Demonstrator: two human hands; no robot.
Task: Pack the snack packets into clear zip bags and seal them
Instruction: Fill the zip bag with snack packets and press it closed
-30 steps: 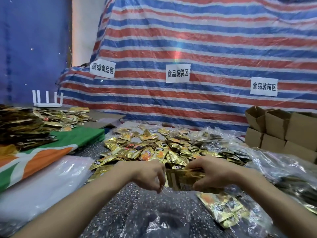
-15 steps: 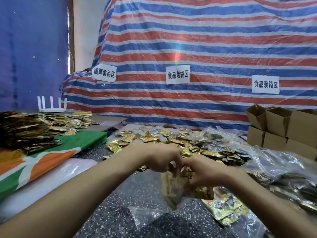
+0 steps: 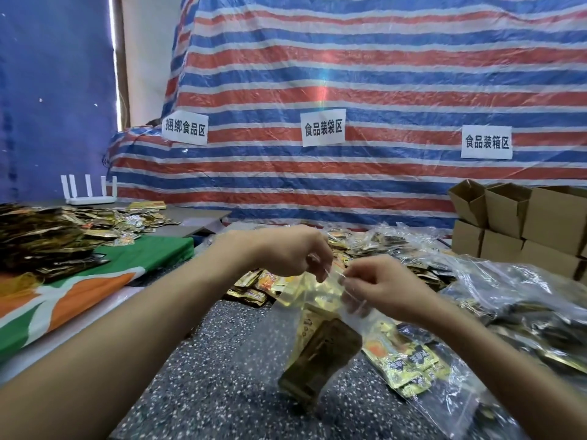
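Both hands are up over the speckled counter (image 3: pixel 203 385), left hand (image 3: pixel 293 252) and right hand (image 3: pixel 386 285) pinching the top edge of a clear bag (image 3: pixel 317 312). It hangs between them with gold packets (image 3: pixel 320 354) inside. Loose packets (image 3: pixel 254 285) sit just behind.

**Both hands pinch the top of a filled zip bag**

The left hand (image 3: pixel 295 252) and right hand (image 3: pixel 381 281) pinch the top edge of a clear zip bag (image 3: pixel 314 315) held above the speckled tabletop (image 3: pixel 203 376). A stack of gold snack packets (image 3: pixel 320 360) hangs inside it. Loose packets (image 3: pixel 254 285) lie behind, filled bags (image 3: pixel 524 300) at right, cardboard boxes (image 3: pixel 521 217) beyond them.
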